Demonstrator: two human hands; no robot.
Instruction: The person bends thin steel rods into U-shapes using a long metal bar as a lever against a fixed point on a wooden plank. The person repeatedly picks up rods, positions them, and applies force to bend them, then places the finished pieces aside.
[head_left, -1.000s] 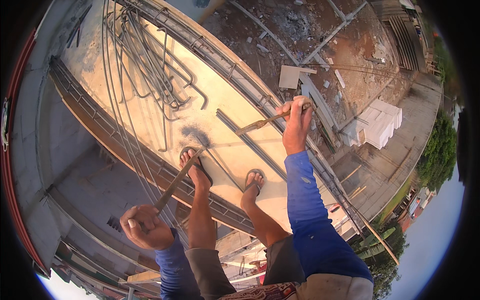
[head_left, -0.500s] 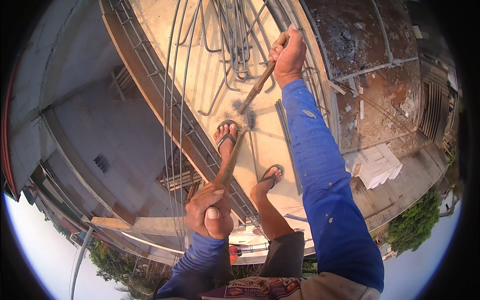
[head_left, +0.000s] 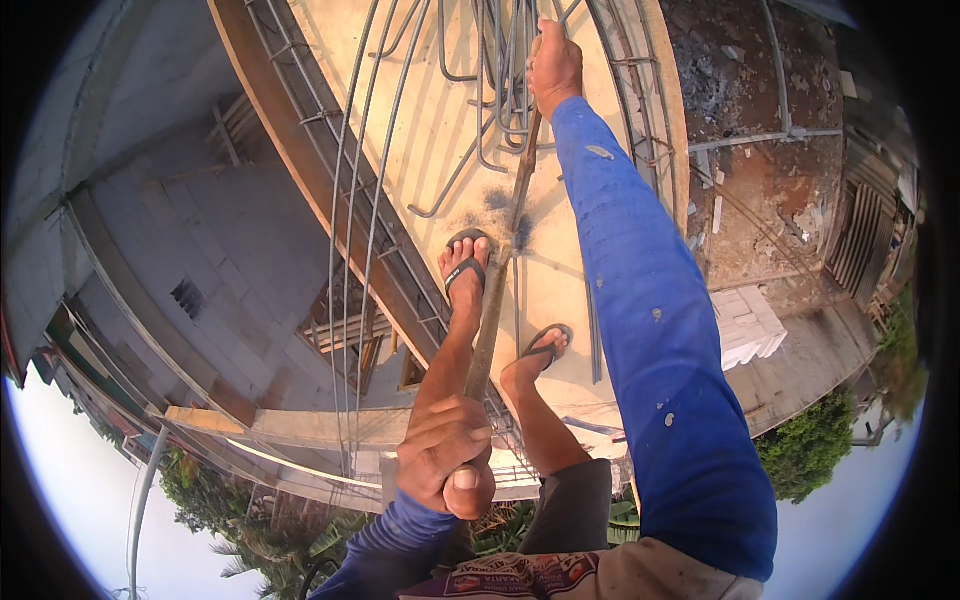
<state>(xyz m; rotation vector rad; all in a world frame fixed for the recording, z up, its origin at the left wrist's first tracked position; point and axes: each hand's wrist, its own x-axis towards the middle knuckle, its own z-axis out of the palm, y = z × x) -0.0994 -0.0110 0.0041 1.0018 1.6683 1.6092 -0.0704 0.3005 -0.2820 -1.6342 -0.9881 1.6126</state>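
Note:
My left hand (head_left: 445, 455) is closed around the near handle of a long, rusty brown two-handled cutter (head_left: 486, 335). Toward the top, my right hand (head_left: 555, 75) grips the far handle. The two handles run almost in one line and meet in a slight bend between my feet and the bars; the cutter's jaws are hard to make out there. A thin steel rod (head_left: 516, 300) runs from below that bend toward me. Dark grey powder (head_left: 522, 232) lies around it on the pale board (head_left: 420, 160). Beyond lie several bent steel bars (head_left: 490, 70), partly behind the cutter.
My sandalled left foot (head_left: 466, 270) and right foot (head_left: 548, 345) stand on the board. Long bars (head_left: 345, 200) and a rebar cage (head_left: 330, 125) run along its left edge, above a lower grey floor (head_left: 230, 250). White blocks (head_left: 745, 325) are stacked at the right.
My right hand has moved farther away and slightly left, while my left hand has come nearer to me. The cutter's handles now spread wider, almost straight.

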